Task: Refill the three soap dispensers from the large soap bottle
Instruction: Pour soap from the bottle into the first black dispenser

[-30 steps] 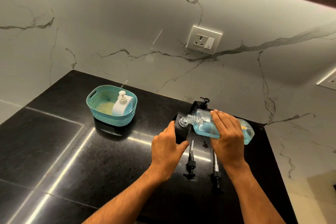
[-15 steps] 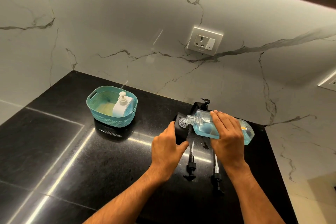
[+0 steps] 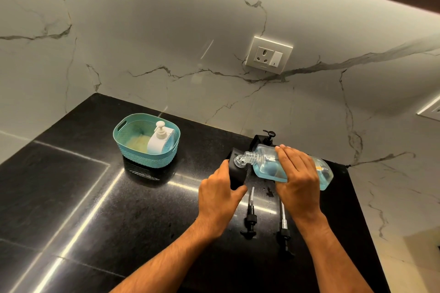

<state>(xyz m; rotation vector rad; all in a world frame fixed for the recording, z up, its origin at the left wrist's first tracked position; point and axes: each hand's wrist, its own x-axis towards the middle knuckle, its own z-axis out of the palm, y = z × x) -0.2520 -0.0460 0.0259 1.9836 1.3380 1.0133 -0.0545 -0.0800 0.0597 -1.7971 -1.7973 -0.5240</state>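
Observation:
My right hand point(image 3: 296, 181) grips the large clear soap bottle point(image 3: 266, 164), which holds blue liquid and is tipped nearly flat with its threaded neck pointing left. The bottle's mouth sits over the top of a black dispenser point(image 3: 237, 175) that my left hand point(image 3: 220, 194) holds upright on the counter. Behind the bottle stands a second black dispenser point(image 3: 264, 139) with its pump on. A white pump dispenser point(image 3: 160, 141) stands in the teal basket point(image 3: 133, 152). Two loose black pump heads point(image 3: 250, 219) point(image 3: 283, 228) lie on the counter in front of my hands.
The black stone counter point(image 3: 100, 209) ends at the right near the bottle's base. The marble wall behind carries a socket plate point(image 3: 269, 54). Small wet spots lie between the two loose pumps.

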